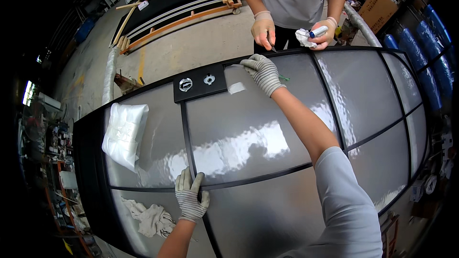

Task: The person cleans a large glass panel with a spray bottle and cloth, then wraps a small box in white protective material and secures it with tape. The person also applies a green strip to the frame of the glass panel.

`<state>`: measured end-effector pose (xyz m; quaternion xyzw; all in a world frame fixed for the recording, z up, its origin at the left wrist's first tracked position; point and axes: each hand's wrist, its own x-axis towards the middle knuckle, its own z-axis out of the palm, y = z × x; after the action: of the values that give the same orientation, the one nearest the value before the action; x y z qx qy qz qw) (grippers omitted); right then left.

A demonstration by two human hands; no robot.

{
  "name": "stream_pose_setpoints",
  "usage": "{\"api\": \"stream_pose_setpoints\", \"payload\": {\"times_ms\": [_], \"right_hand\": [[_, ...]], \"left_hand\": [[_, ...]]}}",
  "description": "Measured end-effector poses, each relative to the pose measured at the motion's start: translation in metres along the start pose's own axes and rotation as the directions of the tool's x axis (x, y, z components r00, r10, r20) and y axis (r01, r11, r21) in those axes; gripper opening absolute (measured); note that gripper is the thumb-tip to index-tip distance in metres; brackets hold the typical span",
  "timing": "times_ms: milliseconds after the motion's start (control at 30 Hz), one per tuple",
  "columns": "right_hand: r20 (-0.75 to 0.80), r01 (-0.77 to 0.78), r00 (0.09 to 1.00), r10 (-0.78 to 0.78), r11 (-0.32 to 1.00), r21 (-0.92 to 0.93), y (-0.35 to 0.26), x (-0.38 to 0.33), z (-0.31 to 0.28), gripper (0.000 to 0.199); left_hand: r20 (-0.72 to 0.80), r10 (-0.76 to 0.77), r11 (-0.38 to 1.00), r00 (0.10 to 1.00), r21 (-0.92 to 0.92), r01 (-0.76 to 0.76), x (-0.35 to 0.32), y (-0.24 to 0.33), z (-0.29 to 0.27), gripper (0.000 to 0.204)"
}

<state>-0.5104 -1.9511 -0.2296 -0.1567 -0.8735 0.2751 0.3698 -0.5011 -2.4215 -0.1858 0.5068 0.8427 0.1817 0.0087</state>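
Observation:
A large black-framed door panel point(267, 177) with frosted glass lies flat in front of me. My left hand point(191, 196), in a striped grey-white glove, rests with fingers stretched on the crossing of two dark bars. My right hand point(264, 74), gloved alike, reaches to the far edge, fingers pinched at the frame beside the black lock plate point(200, 85). A thin pale piece seems to stick out from those fingertips toward the plate; its kind is unclear. A small white patch point(236, 88) lies on the glass just below. Something thin and green shows by my right wrist.
Across the panel a person holds a blue-capped marker point(319, 31) with a white cloth point(304, 38), and a small thin tool in the other hand. A white plastic packet point(125, 135) and a crumpled rag point(152, 218) lie on the panel's left. Wrapped blue rolls point(432, 43) stand right.

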Motion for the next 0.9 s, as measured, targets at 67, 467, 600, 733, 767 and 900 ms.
{"api": "stream_pose_setpoints", "payload": {"times_ms": [67,467,600,733,767,900], "right_hand": [[0.044,0.071,0.997,-0.067,0.994,-0.083,0.007,0.007,0.014,0.025],[0.275,0.364,0.916,-0.292,0.893,-0.264,0.000,0.040,0.011,0.037],[0.311,0.385,0.903,-0.295,0.877,-0.286,0.001,0.041,0.010,0.037],[0.341,0.373,0.902,-0.265,0.877,-0.303,-0.005,0.042,0.012,0.035],[0.349,0.370,0.901,-0.256,0.874,-0.313,-0.005,0.042,0.011,0.035],[0.367,0.384,0.891,-0.266,0.873,-0.299,-0.006,0.043,0.009,0.032]], "left_hand": [[-0.001,0.004,1.000,1.000,0.025,-0.004,0.000,0.001,0.002,0.054],[0.011,0.009,0.999,1.000,0.052,-0.009,0.001,-0.001,0.002,0.053],[0.001,0.009,0.998,1.000,0.055,-0.009,0.000,-0.001,0.003,0.052],[0.001,0.007,0.998,1.000,0.059,-0.007,-0.002,-0.003,0.004,0.050],[0.000,0.008,0.998,1.000,0.060,-0.008,-0.003,-0.002,0.004,0.050],[0.002,0.010,0.998,1.000,0.062,-0.010,-0.003,-0.004,0.004,0.050]]}}
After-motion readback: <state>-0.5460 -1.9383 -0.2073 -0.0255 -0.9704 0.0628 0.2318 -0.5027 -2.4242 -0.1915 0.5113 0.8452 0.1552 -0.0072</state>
